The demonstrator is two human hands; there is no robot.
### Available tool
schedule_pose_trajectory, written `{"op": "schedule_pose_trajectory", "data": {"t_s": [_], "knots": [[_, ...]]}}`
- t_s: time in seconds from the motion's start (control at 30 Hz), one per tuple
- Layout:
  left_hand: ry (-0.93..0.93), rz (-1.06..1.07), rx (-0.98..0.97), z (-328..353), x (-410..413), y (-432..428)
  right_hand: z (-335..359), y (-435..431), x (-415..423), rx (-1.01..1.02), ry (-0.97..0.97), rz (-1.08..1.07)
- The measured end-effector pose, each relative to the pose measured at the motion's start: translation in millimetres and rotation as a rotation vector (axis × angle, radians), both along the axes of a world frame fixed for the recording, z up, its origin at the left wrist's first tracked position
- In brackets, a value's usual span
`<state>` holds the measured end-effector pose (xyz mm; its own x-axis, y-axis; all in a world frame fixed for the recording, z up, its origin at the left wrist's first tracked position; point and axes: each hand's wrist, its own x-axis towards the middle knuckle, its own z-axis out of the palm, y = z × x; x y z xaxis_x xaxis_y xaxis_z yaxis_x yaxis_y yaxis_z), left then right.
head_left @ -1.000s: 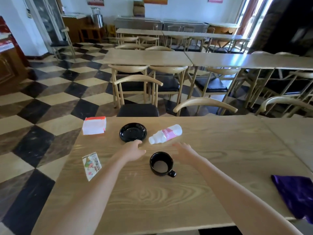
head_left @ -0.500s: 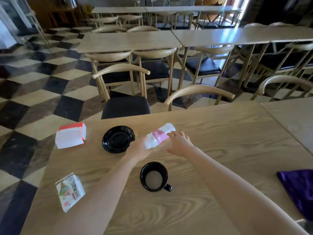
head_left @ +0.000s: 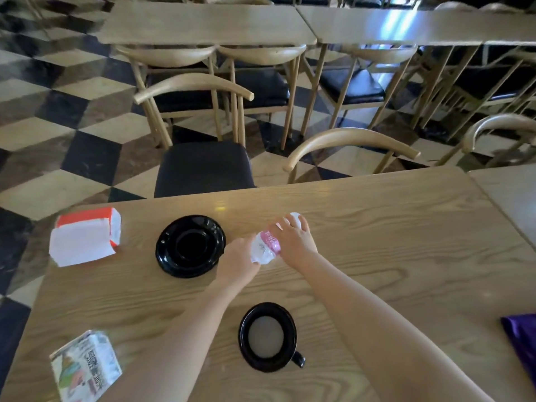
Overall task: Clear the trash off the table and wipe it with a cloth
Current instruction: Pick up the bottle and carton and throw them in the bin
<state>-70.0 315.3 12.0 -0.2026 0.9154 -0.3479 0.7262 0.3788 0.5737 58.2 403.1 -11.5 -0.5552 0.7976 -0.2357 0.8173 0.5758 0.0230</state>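
A small clear plastic bottle (head_left: 264,247) with a pink label lies on its side on the wooden table (head_left: 391,236). My right hand (head_left: 293,237) covers its far end, fingers curled over it. My left hand (head_left: 239,262) touches its near end. A white and orange carton (head_left: 84,237) lies at the table's far left. A printed drink carton (head_left: 85,368) lies at the near left edge. A purple cloth (head_left: 522,340) rests at the right edge, partly out of frame.
A black saucer (head_left: 190,246) sits left of my hands. A black mug (head_left: 268,336) with pale liquid stands near me between my forearms. Wooden chairs (head_left: 203,166) with black seats stand along the far side. Another table (head_left: 507,195) adjoins on the right.
Both hands reached forward from beside the mug to the bottle and closed around its two ends. The camera tilted down and nearer the table.
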Motion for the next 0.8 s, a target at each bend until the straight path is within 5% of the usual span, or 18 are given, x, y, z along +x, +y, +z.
{"op": "schedule_pose_trajectory", "data": {"t_s": [0.6,0.8], "knots": [[-0.119,-0.03,0.256,61,-14,-35,69,-26,38,-0.112,0.445,-0.064],[-0.397,0.107,0.53,125,-22,-76,132,-57,38,-0.169,0.68,-0.058]]}}
